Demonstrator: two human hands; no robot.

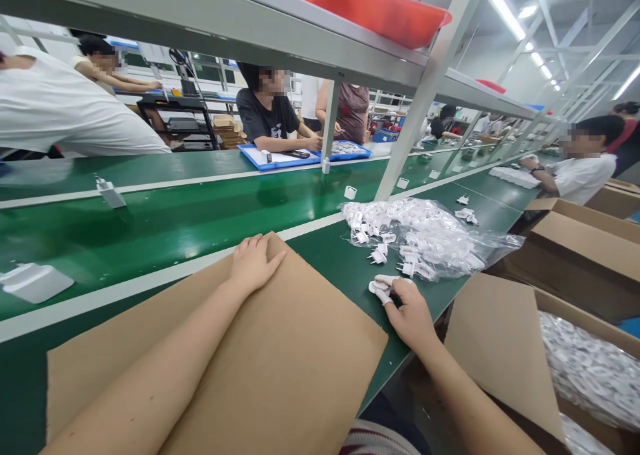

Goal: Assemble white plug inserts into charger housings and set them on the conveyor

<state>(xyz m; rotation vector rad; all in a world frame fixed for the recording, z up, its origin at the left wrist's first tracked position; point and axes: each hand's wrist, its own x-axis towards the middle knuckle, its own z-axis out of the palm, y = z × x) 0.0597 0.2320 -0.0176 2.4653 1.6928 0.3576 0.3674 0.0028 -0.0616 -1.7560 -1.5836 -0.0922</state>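
Observation:
A large folded brown cardboard sheet (300, 348) lies on the green bench in front of me, with a crease running down it. My left hand (253, 265) grips its far edge near the top corner, fingers over the rim and thumb on the face. To the right of the cardboard, my right hand (407, 308) pinches a small white plastic piece (373, 287) between thumb and fingers; white covers sit on some fingertips. Just beyond that hand, a clear plastic bag (440, 235) spills white plug adapters, and a loose white plug (379, 255) lies beside it.
A green conveyor belt (200, 208) carries spaced white chargers (110, 191). Open cartons (493, 335) stand at my right, one full of bagged white parts (590, 361). A slanted metal post (417, 121) supports an overhead shelf with a red tray (365, 8). Several people work around the line.

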